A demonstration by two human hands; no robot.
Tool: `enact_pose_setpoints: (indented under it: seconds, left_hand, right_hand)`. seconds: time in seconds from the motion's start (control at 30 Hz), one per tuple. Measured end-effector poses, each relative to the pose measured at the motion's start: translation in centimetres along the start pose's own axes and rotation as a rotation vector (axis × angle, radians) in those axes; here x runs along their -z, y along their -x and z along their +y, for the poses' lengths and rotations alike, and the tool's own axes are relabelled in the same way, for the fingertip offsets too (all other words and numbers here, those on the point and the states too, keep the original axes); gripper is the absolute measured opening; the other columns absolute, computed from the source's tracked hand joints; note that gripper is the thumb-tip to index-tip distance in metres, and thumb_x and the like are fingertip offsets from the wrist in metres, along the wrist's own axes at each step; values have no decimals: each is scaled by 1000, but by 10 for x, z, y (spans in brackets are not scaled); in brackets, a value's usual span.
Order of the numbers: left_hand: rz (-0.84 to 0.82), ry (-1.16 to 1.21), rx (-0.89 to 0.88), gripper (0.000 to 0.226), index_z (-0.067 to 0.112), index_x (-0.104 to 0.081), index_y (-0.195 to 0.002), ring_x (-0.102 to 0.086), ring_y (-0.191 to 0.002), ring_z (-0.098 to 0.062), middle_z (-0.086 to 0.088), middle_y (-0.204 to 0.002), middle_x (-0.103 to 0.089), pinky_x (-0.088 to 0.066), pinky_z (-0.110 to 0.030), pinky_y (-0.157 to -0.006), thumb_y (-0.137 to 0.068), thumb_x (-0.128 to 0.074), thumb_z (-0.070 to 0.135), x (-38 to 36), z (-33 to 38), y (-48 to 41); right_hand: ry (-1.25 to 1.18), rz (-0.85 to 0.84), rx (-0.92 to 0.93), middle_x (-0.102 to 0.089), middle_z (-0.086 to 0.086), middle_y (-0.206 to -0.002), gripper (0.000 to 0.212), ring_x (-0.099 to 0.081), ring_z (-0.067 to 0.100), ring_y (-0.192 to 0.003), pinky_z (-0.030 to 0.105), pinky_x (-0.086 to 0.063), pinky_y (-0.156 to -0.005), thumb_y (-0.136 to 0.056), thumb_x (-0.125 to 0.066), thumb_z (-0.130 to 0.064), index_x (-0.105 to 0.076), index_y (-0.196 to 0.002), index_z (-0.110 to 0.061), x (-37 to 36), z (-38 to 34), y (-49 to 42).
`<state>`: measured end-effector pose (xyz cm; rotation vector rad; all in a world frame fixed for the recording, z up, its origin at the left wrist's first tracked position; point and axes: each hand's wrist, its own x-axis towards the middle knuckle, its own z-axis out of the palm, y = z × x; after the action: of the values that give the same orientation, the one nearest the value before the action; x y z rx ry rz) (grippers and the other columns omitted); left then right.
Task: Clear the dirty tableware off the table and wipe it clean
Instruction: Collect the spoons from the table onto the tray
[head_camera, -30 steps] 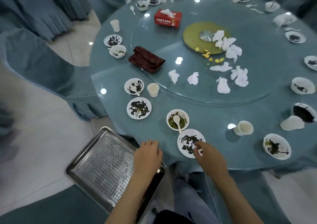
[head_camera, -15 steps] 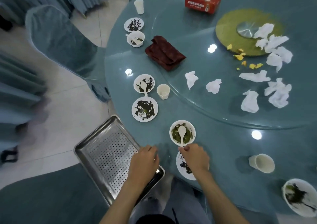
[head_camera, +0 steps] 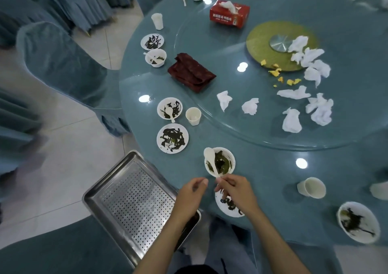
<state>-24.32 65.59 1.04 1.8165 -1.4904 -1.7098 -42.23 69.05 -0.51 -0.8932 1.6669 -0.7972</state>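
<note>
Fingers point(head_camera: 223, 181) of our right hand point(head_camera: 237, 194) pinch the handle of the spoon point(head_camera: 210, 158), which leans across the bowl point(head_camera: 226, 164) by the near edge of the tabletop point(head_camera: 264, 181). Our left hand point(head_camera: 191, 194) hangs just beside, fingers loosely curled, holding nothing, over the tray's point(head_camera: 130, 200) corner.

Chair point(head_camera: 60, 64) in blue-grey fitted cover, at left; further covered chairs point(head_camera: 84, 1) with pleated skirts beyond it. Pale tiled floor point(head_camera: 69, 147). Red tissue box point(head_camera: 230, 14), one white tissue protruding.
</note>
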Motion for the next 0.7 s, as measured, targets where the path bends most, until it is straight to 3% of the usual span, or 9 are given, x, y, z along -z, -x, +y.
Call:
enact_pose_setpoints:
  seconds: [0.1, 0.27, 0.37, 0.5, 0.7]
  left_hand:
    - [-35, 227, 23, 26, 23, -73, -115, -74, -97, -9, 6, -105, -78, -60, -33, -92, -101, -63, 43, 13, -8, 12]
    - [-3, 492, 28, 21, 4, -72, -107, -76, -90, -24, -11, -97, -80, -61, -32, -81, -97, -71, 22, 42, -37, 45]
    - [24, 543, 18, 14, 4, -74, -98, -70, -86, -29, -16, -94, -79, -57, -42, -85, -95, -73, 18, 66, -61, 71]
    - [61, 627, -15, 16, 1, -68, -107, -73, -85, -18, -11, -97, -80, -55, -33, -80, -98, -69, 15, 109, -86, 103]
    - [65, 620, -16, 19, 2, -68, -112, -69, -77, -9, -8, -95, -80, -56, -24, -69, -98, -68, 17, 142, -123, 153]
  right_hand:
    - [86, -50, 102, -74, -9, -68, 23, -60, 7, -53, 17, -44, -56, -101, -65, -24, -74, -80, -22, -14, -11, 23]
    - [211, -102, 182, -75, -3, -74, 20, -70, 19, -69, 37, -55, -73, -98, -68, -38, -77, -81, -34, -64, -14, 68]
    - [251, -82, 174, -76, -6, -78, 19, -70, 11, -71, 36, -56, -74, -98, -68, -39, -78, -87, -28, -102, -21, 98]
    - [408, -14, 145, -73, -16, -95, 16, -66, -1, -84, 27, -54, -82, -99, -65, -43, -73, -108, -33, -140, -28, 128]
    - [642, 221, 105, -71, -8, -110, 20, -63, 15, -102, 37, -51, -91, -99, -59, -34, -69, -116, -27, -171, -29, 198]
